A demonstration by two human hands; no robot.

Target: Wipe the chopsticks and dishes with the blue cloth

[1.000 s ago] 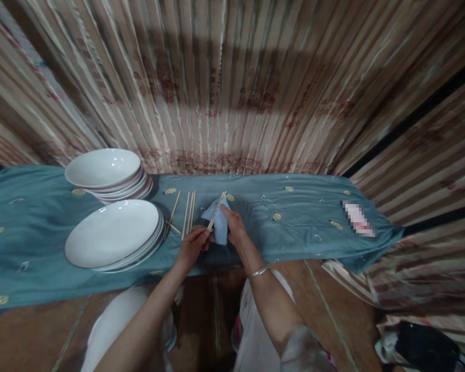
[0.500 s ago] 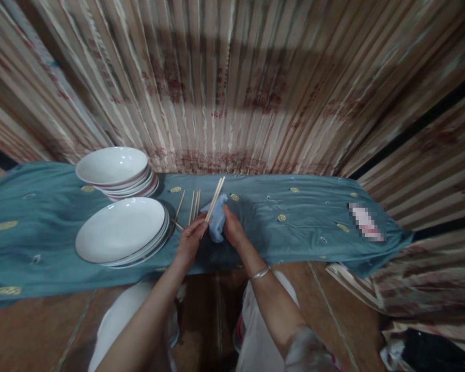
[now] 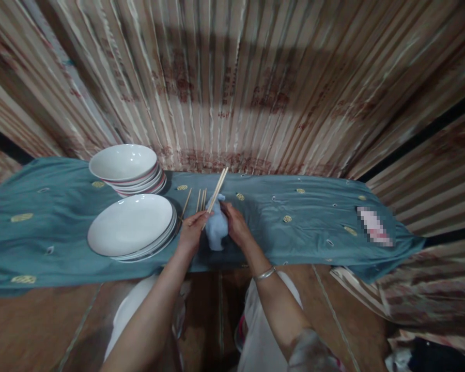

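Between my hands a pair of chopsticks (image 3: 219, 185) slants up and away. My left hand (image 3: 191, 231) is closed around their lower part. From my right hand (image 3: 234, 222) a light blue cloth (image 3: 217, 230) hangs down, bunched against the chopsticks; the fingers are curled on its right side and partly hidden. More loose chopsticks (image 3: 202, 199) lie on the table just beyond my left hand. Beside them, to the left, stands a stack of white plates (image 3: 132, 225).
Behind the plates is a stack of white bowls (image 3: 124, 163) with red bands. A blue-green cloth with yellow motifs covers the table (image 3: 310, 232). At its right end lies a blurred pink-and-white item (image 3: 374, 226). A pleated curtain (image 3: 232, 93) hangs along the back.
The view has shifted slightly, so the table things sit further right. The cloth has slid lower along the chopsticks and hangs down more. Both hands keep their hold.
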